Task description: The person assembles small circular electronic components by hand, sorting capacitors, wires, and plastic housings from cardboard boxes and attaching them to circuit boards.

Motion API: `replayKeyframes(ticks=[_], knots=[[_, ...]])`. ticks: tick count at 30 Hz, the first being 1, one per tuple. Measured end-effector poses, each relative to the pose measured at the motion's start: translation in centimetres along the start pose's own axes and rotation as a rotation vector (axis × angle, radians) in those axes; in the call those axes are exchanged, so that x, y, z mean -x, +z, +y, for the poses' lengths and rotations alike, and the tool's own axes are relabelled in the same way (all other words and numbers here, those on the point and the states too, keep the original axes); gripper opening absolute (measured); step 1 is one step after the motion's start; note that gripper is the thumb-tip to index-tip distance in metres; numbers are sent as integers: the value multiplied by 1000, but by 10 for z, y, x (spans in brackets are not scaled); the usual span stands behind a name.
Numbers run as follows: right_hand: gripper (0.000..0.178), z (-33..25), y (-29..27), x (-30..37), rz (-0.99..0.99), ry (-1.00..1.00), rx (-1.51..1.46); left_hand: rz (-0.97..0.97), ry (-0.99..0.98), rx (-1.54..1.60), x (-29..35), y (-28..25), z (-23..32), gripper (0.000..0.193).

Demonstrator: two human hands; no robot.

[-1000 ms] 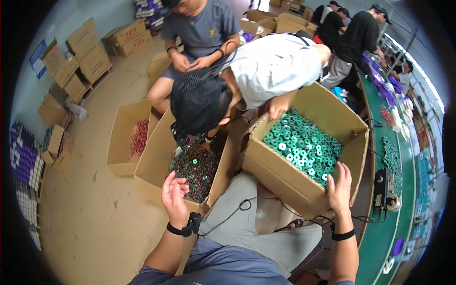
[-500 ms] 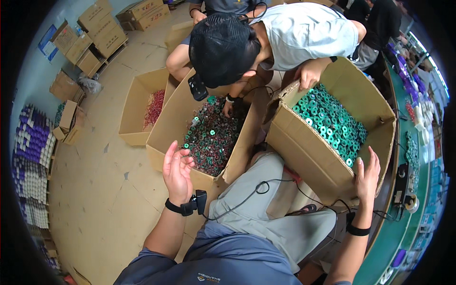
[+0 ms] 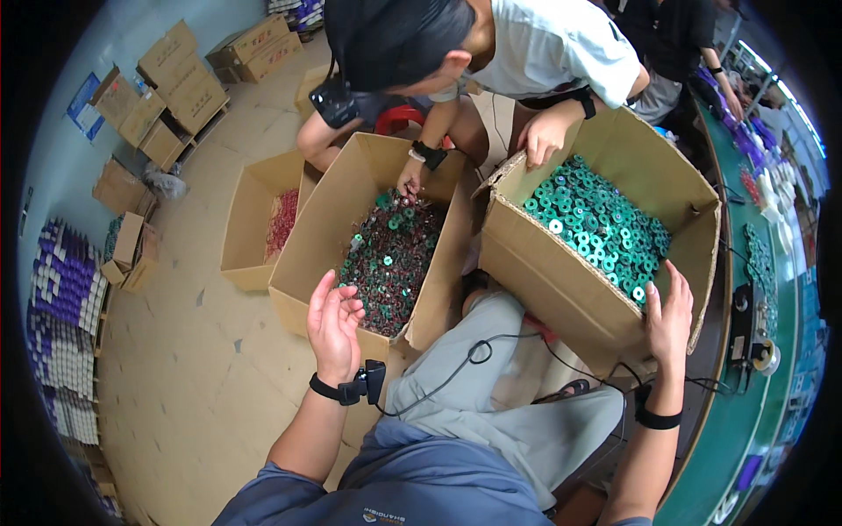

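Note:
My left hand (image 3: 335, 326) is held palm up with curved, parted fingers beside the near left edge of the middle cardboard box (image 3: 303, 254), and nothing shows in it. That box holds a mixed heap of small dark, reddish and green pieces (image 3: 395, 267). My right hand (image 3: 670, 320) lies with thumb and fingers spread against the near right rim of the tilted cardboard box (image 3: 561, 294), which is filled with green ring-shaped parts (image 3: 601, 223). A co-worker's hand (image 3: 410, 178) reaches into the middle box; their other hand (image 3: 545, 136) rests on the tilted box's far rim.
A third box (image 3: 250, 223) with thin red pieces stands at left. Black cables (image 3: 481, 349) cross my lap. The green workbench (image 3: 697, 421) runs along the right. Stacked cartons (image 3: 182, 79) and purple-and-white stacks (image 3: 66, 267) line the left wall.
The co-worker's head has moved up and away, and their reaching hand has drawn toward the box's far end. My hands have barely moved; the left is slightly lower.

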State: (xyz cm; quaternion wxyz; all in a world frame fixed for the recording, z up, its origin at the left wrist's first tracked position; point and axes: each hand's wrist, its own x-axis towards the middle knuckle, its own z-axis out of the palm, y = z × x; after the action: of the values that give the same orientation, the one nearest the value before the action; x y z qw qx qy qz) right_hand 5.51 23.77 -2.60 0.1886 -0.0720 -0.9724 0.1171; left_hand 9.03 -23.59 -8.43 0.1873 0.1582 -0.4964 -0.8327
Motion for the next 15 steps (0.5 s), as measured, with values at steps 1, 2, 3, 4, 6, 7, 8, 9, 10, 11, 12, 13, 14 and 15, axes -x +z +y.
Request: replayKeyframes(ticks=[1, 2, 3, 4, 6, 7, 8, 9, 10, 11, 12, 13, 14, 15], knots=[[50, 0, 0, 1, 7, 3, -1, -2, -8, 2, 1, 1, -1, 39], [50, 0, -1, 1, 6, 4, -5, -6, -16, 5, 2, 2, -2, 39], [51, -1, -2, 2, 6, 5, -8, -13, -13, 7, 2, 2, -3, 39], [51, -3, -3, 2, 5, 7, -6, -11, -16, 4, 2, 2, -4, 39], [51, -3, -5, 3, 9, 12, -14, -9, -19, -2, 4, 2, -4, 40], [51, -2, -5, 3, 6, 13, -21, -16, -18, 1, 4, 2, -4, 40], [50, -1, -4, 4, 12, 11, -19, -13, -21, -3, 3, 2, -5, 40], [50, 0, -4, 5, 18, 16, -14, -9, -25, -7, 3, 2, -6, 40], [51, 2, -3, 5, 12, 17, -12, -8, -32, -16, 2, 2, -7, 40], [51, 2, -2, 6, 0, 14, -15, -8, -34, -16, 0, 0, -7, 40], [51, -2, -3, 6, -11, 32, -17, -14, -28, -24, -3, -2, -8, 41], [51, 0, -4, 4, -15, 34, -13, -19, -23, -32, -6, -3, -11, 41], [51, 0, -5, 3, -2, 22, -17, -15, -32, -29, -9, -2, -11, 42], [51, -1, -4, 4, 7, 9, -23, -1, -40, -36, -13, -1, -12, 42]])
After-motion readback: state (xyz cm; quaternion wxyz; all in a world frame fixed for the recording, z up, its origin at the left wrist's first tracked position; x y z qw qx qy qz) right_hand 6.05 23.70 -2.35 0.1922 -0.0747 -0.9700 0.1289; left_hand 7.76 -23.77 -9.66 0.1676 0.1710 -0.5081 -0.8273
